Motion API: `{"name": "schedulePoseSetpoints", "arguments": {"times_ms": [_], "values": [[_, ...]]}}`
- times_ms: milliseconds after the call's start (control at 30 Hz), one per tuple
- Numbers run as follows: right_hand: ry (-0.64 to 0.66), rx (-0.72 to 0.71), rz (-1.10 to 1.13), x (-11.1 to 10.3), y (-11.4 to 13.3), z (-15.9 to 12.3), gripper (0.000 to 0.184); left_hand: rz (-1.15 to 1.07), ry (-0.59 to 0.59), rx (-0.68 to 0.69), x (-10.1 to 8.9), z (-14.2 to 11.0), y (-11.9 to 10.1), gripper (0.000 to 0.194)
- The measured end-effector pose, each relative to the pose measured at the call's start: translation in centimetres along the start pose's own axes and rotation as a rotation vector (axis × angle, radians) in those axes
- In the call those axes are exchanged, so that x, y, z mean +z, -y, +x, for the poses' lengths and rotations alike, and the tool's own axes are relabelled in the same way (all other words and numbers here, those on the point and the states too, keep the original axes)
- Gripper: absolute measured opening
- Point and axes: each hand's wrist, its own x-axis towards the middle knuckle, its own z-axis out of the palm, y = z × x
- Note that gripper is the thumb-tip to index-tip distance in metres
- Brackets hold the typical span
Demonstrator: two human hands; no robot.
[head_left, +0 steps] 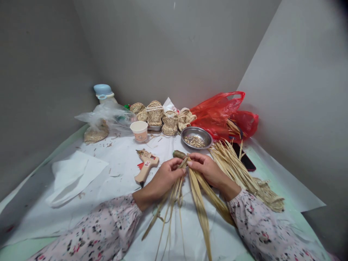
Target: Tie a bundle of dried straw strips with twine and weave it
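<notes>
My left hand pinches a bunch of thin straw strands whose ends trail down toward me. Close beside it, my right hand is closed on the top of wider, flat straw strips that fan out below. The two hands almost meet, and their fingertips hide where the strands come together. Just beyond the fingers lies a small greenish-brown thread spool. To the left of my left hand, a beige glue gun rests on its side.
A metal bowl of straw scraps, a paper cup and woven straw pieces stand behind. At right are a straw bundle, a phone and red plastic bags. White paper lies left; walls enclose the table.
</notes>
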Motion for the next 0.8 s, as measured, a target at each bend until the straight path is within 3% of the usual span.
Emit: {"name": "schedulePoseSetpoints", "arguments": {"times_ms": [333,800], "values": [[0.002,-0.007,-0.054,0.17,0.24,-0.12,0.025,0.017,0.002,-0.011,0.09,-0.09,-0.28,0.01],[0.012,0.005,-0.075,0.2,0.29,-0.18,0.025,0.073,0.018,0.004,0.05,-0.19,-0.4,0.013]]}}
